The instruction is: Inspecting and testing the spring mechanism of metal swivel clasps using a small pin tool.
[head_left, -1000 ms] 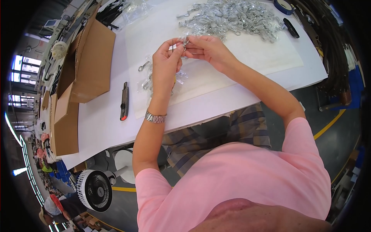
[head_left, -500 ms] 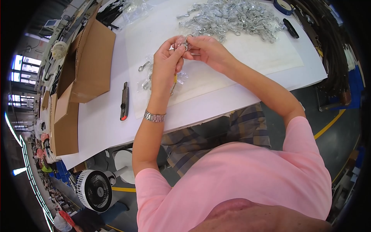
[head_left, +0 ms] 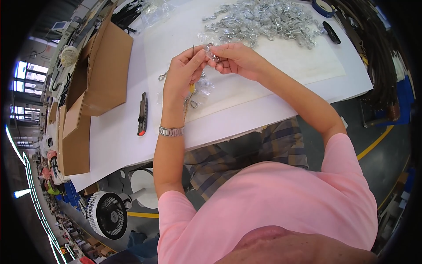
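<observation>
My left hand (head_left: 184, 70) is closed on a slim yellow-handled tool (head_left: 192, 88) with a dark pointed tip, its thumb beside the bag in my right hand. My right hand (head_left: 237, 59) pinches a clear-bagged metal clip (head_left: 212, 53). Beneath and beside my left hand lie loose bagged metal pieces (head_left: 193, 104). Farther back on the white-papered table (head_left: 246, 127) is a large heap of metal rings and clips in clear bags (head_left: 268, 24).
An open cardboard box (head_left: 107, 70) stands at left, beside a utility knife (head_left: 142, 113). A tape roll (head_left: 323, 7) and a black tool (head_left: 331, 32) sit back right. A black-and-white fan (head_left: 107, 215) is below the table's left end. Another person's clothing shows at lower left.
My left hand has shifted slightly left, drawing a little apart from my right fingertips, exposing more of the bagged clip. The other person at lower left has moved partly out of view.
</observation>
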`<act>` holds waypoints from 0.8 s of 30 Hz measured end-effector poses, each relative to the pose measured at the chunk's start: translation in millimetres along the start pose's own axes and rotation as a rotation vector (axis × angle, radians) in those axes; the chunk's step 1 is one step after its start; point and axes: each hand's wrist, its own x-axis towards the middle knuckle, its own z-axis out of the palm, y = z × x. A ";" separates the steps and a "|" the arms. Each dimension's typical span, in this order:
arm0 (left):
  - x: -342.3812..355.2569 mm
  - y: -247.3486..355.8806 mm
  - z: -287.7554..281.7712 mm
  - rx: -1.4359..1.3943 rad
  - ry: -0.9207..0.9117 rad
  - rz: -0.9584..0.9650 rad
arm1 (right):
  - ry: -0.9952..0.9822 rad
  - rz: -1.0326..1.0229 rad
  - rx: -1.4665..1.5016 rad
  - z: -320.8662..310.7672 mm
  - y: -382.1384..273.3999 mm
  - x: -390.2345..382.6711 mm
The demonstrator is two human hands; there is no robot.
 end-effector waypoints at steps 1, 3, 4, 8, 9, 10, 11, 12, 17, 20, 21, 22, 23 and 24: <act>-0.4 -1.9 2.4 0.016 -0.033 -0.036 | -0.059 0.084 -0.032 0.8 0.1 -0.5; 4.1 -8.2 -1.1 0.034 -0.015 -0.008 | -0.088 0.088 -0.036 -3.9 1.4 0.8; 5.6 -8.5 -1.1 0.051 0.002 0.018 | -0.116 0.092 -0.041 -5.3 1.7 1.0; 3.0 -12.5 0.7 0.058 0.067 0.029 | -0.125 0.086 -0.034 -1.2 1.6 -1.2; 3.5 -14.0 0.0 0.069 0.100 0.063 | -0.095 0.056 -0.109 2.1 0.1 -1.9; 3.4 -12.6 2.2 0.079 0.131 0.099 | -0.063 0.025 -0.185 5.5 -2.1 -3.6; 2.2 -11.2 4.3 0.078 0.132 0.100 | -0.063 0.026 -0.186 6.9 -2.1 -4.3; 0.4 -9.1 6.2 0.121 0.134 0.119 | -0.037 0.007 -0.261 8.3 -2.0 -4.8; -2.7 0.4 8.3 0.089 0.115 0.139 | -0.139 0.154 0.106 -7.9 -5.1 0.8; -3.9 1.0 8.1 0.091 0.066 0.126 | -0.223 0.270 0.361 -14.5 -0.1 3.3; -3.4 0.9 8.2 0.126 0.058 0.132 | -0.216 0.270 0.335 -16.0 0.3 3.6; -3.2 0.7 8.0 0.162 0.051 0.138 | -0.210 0.271 0.310 -14.8 -0.5 3.2; -2.5 -0.3 5.1 0.162 0.052 0.138 | -0.211 0.271 0.309 -13.3 -1.0 2.7; -1.4 -1.9 -0.6 0.121 0.008 0.100 | -0.173 0.233 0.224 -11.4 -1.3 1.7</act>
